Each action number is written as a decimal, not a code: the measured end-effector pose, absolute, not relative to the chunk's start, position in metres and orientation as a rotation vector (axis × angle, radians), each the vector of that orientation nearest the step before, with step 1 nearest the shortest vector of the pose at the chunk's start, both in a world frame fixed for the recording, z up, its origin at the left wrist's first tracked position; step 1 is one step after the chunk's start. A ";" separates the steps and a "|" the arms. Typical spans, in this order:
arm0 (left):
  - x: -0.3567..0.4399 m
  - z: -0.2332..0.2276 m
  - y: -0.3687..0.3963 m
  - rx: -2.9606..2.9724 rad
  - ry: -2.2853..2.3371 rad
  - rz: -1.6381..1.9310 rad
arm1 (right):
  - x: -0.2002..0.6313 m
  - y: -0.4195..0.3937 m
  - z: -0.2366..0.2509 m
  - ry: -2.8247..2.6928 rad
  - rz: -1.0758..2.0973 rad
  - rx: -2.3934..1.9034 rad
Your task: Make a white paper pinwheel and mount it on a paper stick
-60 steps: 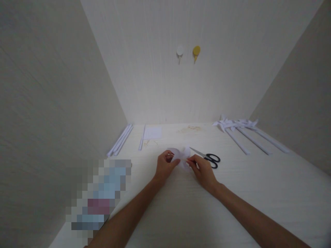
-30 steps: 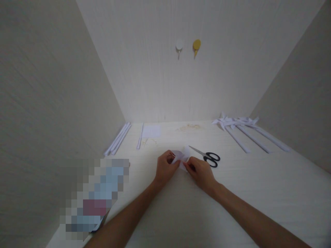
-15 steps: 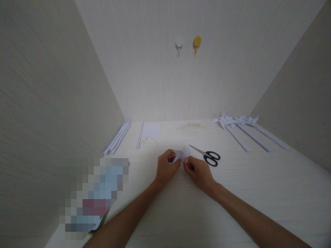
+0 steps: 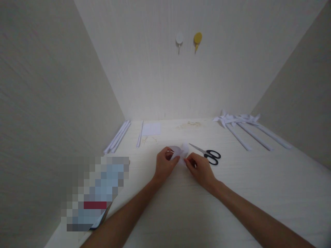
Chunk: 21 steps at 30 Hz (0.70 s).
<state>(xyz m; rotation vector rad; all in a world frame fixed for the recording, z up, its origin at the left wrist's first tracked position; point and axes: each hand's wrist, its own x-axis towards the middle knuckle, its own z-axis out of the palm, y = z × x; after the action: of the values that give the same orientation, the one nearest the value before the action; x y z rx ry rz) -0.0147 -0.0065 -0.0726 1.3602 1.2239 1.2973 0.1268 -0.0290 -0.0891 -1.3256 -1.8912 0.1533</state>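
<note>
My left hand [image 4: 164,163] is closed on a white paper pinwheel [image 4: 183,150], pinching its lower left side between thumb and fingers. The paper's blades curl up and bend toward the middle. At its lower right edge, my right hand [image 4: 200,167] has thumb and forefinger pressed together against the paper. Whether a small piece also sits between those fingertips is too small to tell. Scissors [image 4: 207,152] with black handles lie just beyond my right hand, their blades pointing toward the pinwheel.
Finished-looking paper pinwheels [image 4: 238,119] on rolled sticks lie at the back right. Rolled paper sticks [image 4: 117,137] rest along the left wall, near another stick [image 4: 140,134], a paper square [image 4: 151,129] and thin beige strands [image 4: 149,139]. A blurred-out device [image 4: 100,196] lies front left. Hooks [image 4: 198,38] hang on the back wall.
The paper has opened out a little between my hands. My right fingertips have shifted slightly right, away from my left thumb, widening the gap between them.
</note>
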 end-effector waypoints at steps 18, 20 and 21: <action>-0.014 -0.077 -0.007 1.482 1.209 1.271 | 0.126 -0.029 -0.088 -1.948 0.099 -1.448; -0.013 -0.077 -0.007 1.512 1.231 1.266 | 0.126 -0.030 -0.088 -1.959 0.089 -1.416; -0.013 -0.076 -0.008 1.534 1.245 1.267 | 0.126 -0.031 -0.088 -1.968 0.074 -1.393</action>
<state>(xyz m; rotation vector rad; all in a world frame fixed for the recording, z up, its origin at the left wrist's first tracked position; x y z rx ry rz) -0.0129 -0.0081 -0.0764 1.5338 1.2448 1.2673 0.1257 -0.0308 -0.0879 -1.3925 -1.9675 0.0744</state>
